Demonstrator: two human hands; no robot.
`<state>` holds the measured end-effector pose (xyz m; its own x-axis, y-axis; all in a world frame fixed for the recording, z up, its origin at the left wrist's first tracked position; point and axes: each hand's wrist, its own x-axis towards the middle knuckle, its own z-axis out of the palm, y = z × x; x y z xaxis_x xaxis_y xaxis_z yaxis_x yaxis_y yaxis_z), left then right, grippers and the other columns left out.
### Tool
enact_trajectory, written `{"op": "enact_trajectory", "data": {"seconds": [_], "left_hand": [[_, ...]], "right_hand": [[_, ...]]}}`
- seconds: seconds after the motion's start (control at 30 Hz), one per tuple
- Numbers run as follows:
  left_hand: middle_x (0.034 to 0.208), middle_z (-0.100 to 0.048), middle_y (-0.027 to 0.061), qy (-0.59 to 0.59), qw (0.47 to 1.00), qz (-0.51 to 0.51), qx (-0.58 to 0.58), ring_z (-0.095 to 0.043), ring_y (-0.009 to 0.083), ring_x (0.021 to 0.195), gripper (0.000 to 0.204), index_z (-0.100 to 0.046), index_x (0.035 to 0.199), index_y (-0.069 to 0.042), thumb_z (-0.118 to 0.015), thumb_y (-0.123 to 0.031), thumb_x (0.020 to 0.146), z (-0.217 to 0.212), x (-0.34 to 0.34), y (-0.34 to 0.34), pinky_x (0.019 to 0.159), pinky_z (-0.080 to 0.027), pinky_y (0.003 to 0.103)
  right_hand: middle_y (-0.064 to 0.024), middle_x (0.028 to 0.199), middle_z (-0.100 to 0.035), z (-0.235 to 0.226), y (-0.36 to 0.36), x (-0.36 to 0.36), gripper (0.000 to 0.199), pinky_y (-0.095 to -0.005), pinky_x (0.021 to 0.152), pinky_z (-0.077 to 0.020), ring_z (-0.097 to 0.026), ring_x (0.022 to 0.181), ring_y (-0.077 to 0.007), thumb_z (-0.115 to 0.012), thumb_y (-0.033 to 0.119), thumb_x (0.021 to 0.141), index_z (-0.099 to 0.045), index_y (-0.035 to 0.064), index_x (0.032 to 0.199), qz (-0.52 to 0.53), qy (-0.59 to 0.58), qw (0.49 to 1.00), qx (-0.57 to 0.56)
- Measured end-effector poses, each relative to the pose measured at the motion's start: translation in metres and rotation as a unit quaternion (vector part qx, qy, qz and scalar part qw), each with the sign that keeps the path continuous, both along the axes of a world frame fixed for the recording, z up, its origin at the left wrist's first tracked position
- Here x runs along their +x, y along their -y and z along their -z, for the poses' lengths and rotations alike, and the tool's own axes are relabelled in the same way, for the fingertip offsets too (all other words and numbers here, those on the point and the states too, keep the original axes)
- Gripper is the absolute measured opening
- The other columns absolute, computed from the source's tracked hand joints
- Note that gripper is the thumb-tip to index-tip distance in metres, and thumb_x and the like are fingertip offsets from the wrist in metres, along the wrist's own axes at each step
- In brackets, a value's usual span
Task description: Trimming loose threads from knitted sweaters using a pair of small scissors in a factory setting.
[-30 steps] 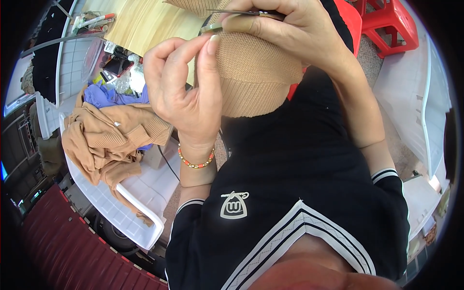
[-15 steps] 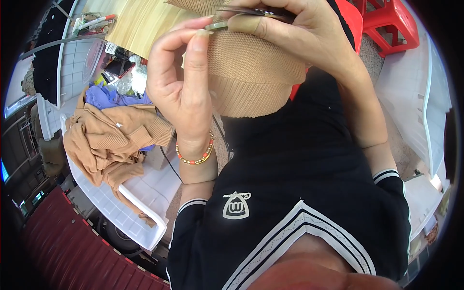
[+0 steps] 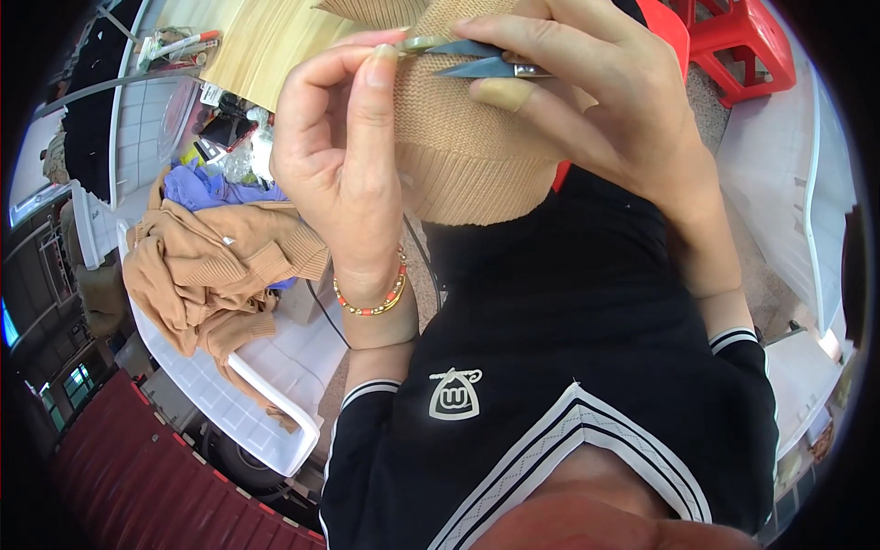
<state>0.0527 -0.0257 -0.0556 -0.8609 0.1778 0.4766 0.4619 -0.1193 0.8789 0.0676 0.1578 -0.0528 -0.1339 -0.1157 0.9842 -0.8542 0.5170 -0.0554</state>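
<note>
A tan knitted garment (image 3: 477, 124) with a ribbed edge is held up in front of me, partly over my lap. My left hand (image 3: 344, 174) is closed, thumb and forefinger pinching a small, flat, pale greenish piece (image 3: 420, 42) against the knit; I cannot make out its kind. In my right hand (image 3: 614, 115) is a pair of thread snips (image 3: 477, 68), blades apart and pointing left. Their tips lie just beside the pinched piece. A yellowish wrap covers the right thumb's tip. The handles are mostly hidden by my fingers.
At the left, a white plastic bin (image 3: 289, 431) carries a heap of tan knitwear (image 3: 215, 261) and a purple cloth (image 3: 206, 188). A pale wooden board (image 3: 266, 46) lies beyond my left hand. Red stools (image 3: 747, 50) stand at the far right, near a translucent bin (image 3: 775, 156).
My right hand has turned and shifted slightly right and down, so the snips' blades now show apart beside the pale piece. My left hand keeps its pinch nearly in place.
</note>
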Motion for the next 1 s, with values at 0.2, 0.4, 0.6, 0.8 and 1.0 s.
{"op": "enact_trajectory", "data": {"seconds": [0.2,0.4,0.6,0.8,1.0], "left_hand": [[0.102,-0.065,0.0143,0.005,1.0,-0.003,-0.01,-0.06,0.0131,0.091,0.007,-0.059,0.096,0.004,-0.058,-0.002,0.092,-0.001,0.003,-0.001,0.084,-0.047,0.023],[0.105,-0.064,0.0147,-0.008,0.999,-0.008,-0.032,-0.059,0.0141,0.094,0.009,-0.06,0.095,0.003,-0.059,-0.005,0.091,-0.002,0.006,0.003,0.085,-0.046,0.025],[0.103,-0.062,0.0121,-0.066,0.99,-0.052,-0.117,-0.055,0.0199,0.103,0.008,-0.064,0.091,-0.002,-0.065,-0.009,0.086,-0.001,0.006,0.006,0.088,-0.044,0.031],[0.097,-0.061,0.0099,-0.099,0.979,-0.071,-0.162,-0.053,0.0237,0.105,0.006,-0.067,0.087,-0.004,-0.068,-0.007,0.081,-0.006,0.015,0.004,0.089,-0.043,0.034],[0.097,-0.061,0.0097,-0.11,0.98,-0.076,-0.149,-0.052,0.0238,0.106,0.007,-0.067,0.087,-0.003,-0.069,-0.006,0.08,-0.003,0.016,0.007,0.089,-0.043,0.034]], "right_hand": [[-0.0067,0.082,-0.053,-0.055,0.005,0.039,0.034,-0.0314,0.056,-0.047,-0.058,0.07,-0.0238,-0.071,0.012,0.071,-0.065,0.0088,0.104,0.106,0.462,0.876,0.085],[-0.0072,0.08,-0.051,-0.059,0.007,0.038,0.029,-0.0322,0.056,-0.0461,-0.058,0.072,-0.0238,-0.069,0.01,0.073,-0.065,0.0077,0.102,0.111,0.471,0.871,0.087],[-0.0081,0.078,-0.05,-0.058,0.01,0.036,0.028,-0.0338,0.058,-0.0453,-0.056,0.071,-0.025,-0.068,0.009,0.073,-0.066,0.0075,0.101,0.105,0.463,0.877,0.074],[-0.0095,0.075,-0.049,-0.064,0.006,0.038,0.028,-0.0341,0.059,-0.0444,-0.055,0.07,-0.0263,-0.067,0.007,0.074,-0.066,0.0061,0.102,0.066,0.51,0.856,0.047],[-0.0098,0.072,-0.05,-0.059,0.007,0.035,0.023,-0.0341,0.058,-0.0425,-0.053,0.067,-0.0257,-0.066,0.005,0.075,-0.067,0.0032,0.097,0.04,0.522,0.851,0.032]]}}
